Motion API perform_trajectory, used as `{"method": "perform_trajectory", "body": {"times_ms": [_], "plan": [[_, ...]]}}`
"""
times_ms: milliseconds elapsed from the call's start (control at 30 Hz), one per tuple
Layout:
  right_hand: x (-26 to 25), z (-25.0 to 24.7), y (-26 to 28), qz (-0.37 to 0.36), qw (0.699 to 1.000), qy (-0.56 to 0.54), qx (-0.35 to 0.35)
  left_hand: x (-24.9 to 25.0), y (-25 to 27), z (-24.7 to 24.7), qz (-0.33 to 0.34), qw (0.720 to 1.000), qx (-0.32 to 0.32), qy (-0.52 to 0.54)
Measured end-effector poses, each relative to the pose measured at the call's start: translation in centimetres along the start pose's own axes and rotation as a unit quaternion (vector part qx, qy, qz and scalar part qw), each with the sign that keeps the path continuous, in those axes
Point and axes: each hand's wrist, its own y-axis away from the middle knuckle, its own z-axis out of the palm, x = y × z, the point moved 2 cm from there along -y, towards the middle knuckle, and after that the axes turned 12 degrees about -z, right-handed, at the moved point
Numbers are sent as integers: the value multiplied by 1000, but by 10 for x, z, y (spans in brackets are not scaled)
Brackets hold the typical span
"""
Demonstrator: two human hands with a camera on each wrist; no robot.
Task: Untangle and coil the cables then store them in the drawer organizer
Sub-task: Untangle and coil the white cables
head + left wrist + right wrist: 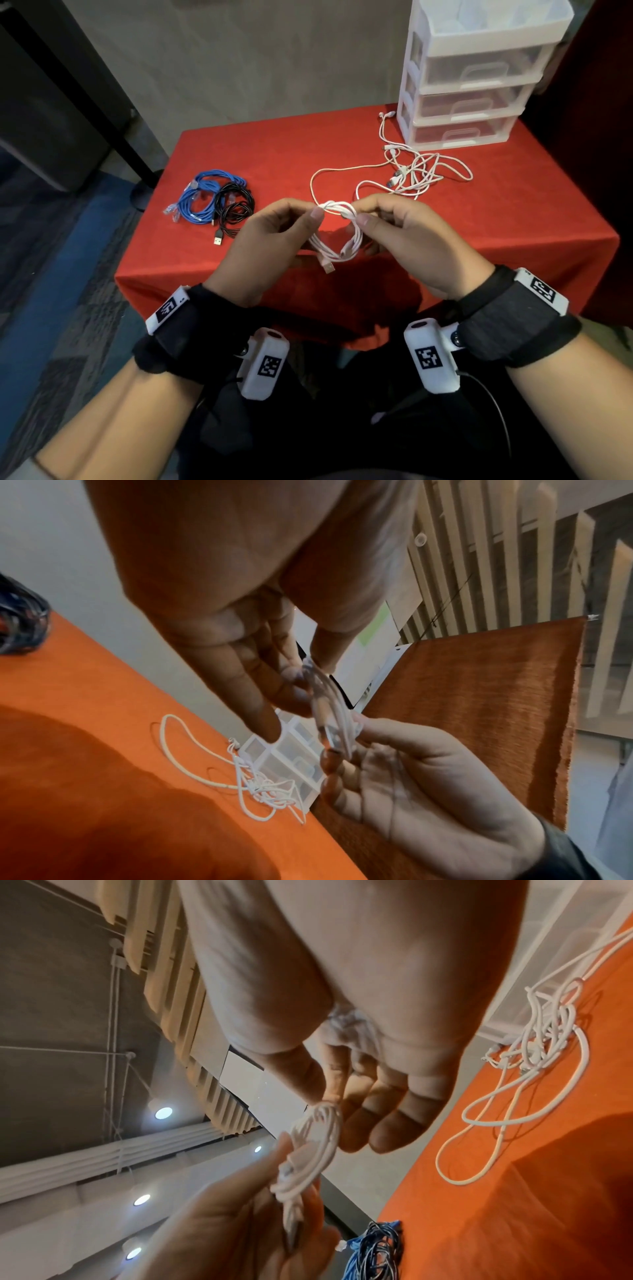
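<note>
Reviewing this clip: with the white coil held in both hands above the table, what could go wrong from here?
1. The white coil is only pinched at its top by the left hand and right hand, so its loops may spring loose.
2. A strand runs from it to the tangled white cables; pulling might drag them.
3. The drawer organizer looks closed, and both hands are busy.

Both forearms reach fwd, wrists strapped w/ black bands. Left hand (270, 236) & right hand (407, 236) raised close together, thumbs up top, fingers (317, 215) curled, each pinching one small white coiled cable (342, 233) between them.
</note>
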Motion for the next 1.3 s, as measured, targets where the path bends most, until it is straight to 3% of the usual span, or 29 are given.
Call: {"method": "perform_trajectory", "body": {"times_ms": [267,467,667,867,1300], "plan": [[15,22,-9,79,995,-41,-36,-19,-5,-20,-39,999,22,-13],[18,32,-13,148,980,-134,-6,-22,-5,-22,-28,996,56,56],[15,28,-13,129,980,-152,8,-25,-4,-14,-29,997,21,66],[5,27,-11,132,962,-238,-10,-18,-4,-10,-42,994,8,104],[-11,23,-5,91,967,-221,-86,-3,-5,-3,-75,988,-17,133]]}}
